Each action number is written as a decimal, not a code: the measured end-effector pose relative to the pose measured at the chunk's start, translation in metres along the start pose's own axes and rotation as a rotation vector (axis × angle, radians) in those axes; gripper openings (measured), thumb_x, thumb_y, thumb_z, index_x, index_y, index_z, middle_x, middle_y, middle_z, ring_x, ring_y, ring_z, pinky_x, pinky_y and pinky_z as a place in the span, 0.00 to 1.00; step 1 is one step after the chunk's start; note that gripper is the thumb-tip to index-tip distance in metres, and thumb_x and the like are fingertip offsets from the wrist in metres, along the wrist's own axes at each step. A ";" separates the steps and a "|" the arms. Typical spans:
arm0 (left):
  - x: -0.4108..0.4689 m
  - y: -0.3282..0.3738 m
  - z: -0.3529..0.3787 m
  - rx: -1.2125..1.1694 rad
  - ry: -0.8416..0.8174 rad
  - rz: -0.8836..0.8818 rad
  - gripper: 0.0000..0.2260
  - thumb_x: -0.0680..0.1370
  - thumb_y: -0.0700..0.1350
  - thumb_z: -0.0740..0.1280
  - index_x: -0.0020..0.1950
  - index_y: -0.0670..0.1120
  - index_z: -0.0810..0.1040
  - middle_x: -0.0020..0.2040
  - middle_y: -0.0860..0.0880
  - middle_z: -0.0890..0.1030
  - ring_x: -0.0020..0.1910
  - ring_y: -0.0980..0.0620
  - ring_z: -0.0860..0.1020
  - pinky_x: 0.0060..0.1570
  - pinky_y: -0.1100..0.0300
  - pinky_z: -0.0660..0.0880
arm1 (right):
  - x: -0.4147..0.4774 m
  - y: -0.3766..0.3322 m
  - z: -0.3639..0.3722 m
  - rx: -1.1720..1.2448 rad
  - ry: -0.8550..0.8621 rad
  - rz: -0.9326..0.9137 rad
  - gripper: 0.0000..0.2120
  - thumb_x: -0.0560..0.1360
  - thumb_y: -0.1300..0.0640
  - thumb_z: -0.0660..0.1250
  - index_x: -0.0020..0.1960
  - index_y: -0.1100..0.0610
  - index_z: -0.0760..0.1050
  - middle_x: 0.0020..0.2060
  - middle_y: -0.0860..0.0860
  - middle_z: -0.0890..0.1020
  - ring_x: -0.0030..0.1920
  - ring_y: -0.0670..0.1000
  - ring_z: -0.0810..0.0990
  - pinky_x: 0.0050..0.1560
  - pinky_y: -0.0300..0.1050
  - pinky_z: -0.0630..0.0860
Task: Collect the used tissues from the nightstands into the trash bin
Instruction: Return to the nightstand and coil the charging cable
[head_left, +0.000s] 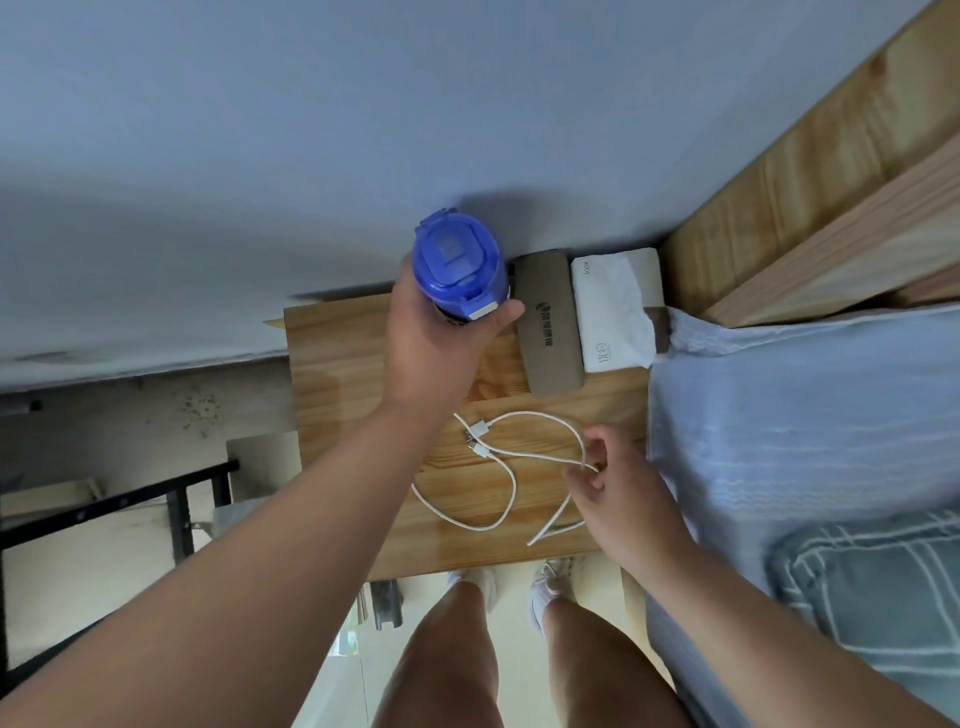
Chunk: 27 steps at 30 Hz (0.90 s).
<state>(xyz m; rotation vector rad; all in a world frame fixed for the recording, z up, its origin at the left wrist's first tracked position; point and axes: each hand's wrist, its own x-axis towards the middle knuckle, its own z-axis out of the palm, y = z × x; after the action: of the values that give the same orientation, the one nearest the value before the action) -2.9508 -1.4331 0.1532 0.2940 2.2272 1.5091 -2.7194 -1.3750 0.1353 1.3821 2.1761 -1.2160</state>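
Note:
A wooden nightstand (337, 384) stands against the blue-grey wall beside the bed. My left hand (441, 343) grips a blue lidded bottle (457, 265) at the back of the nightstand top. My right hand (618, 483) pinches a white charging cable (498, 467) that lies looped across the front of the top. A white tissue pack (613, 312) with a tissue sticking out lies at the back right corner. No loose used tissue and no trash bin shows in view.
A grey-brown flat case (550, 322) lies between the bottle and the tissue pack. The bed with light blue bedding (805, 415) and a wooden headboard (810, 171) borders the right side. A black metal frame (130, 509) stands at the left. My legs and white shoes are below.

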 end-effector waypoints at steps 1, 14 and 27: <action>0.000 0.001 0.002 0.025 -0.017 0.013 0.31 0.63 0.56 0.84 0.63 0.56 0.79 0.56 0.59 0.85 0.56 0.60 0.83 0.58 0.62 0.81 | 0.000 -0.001 0.001 0.015 -0.007 0.011 0.20 0.78 0.49 0.72 0.68 0.46 0.71 0.52 0.40 0.79 0.49 0.45 0.81 0.46 0.42 0.72; -0.037 -0.017 -0.026 0.281 -0.085 -0.156 0.34 0.74 0.56 0.80 0.76 0.52 0.71 0.67 0.53 0.77 0.65 0.54 0.76 0.66 0.52 0.76 | 0.005 -0.012 0.008 0.111 -0.064 0.017 0.19 0.80 0.61 0.70 0.69 0.48 0.74 0.46 0.43 0.79 0.43 0.45 0.82 0.39 0.37 0.75; -0.117 -0.011 -0.054 0.246 -0.515 -0.212 0.09 0.83 0.57 0.69 0.45 0.60 0.84 0.27 0.58 0.73 0.27 0.59 0.70 0.30 0.63 0.68 | -0.033 -0.065 -0.020 0.486 0.002 -0.238 0.14 0.79 0.56 0.71 0.50 0.34 0.82 0.46 0.39 0.87 0.39 0.42 0.84 0.38 0.37 0.79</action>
<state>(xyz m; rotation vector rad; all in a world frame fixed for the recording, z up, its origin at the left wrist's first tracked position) -2.8714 -1.5301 0.1872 0.4486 1.9470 0.9202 -2.7541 -1.3914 0.2003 1.3052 2.1819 -1.9313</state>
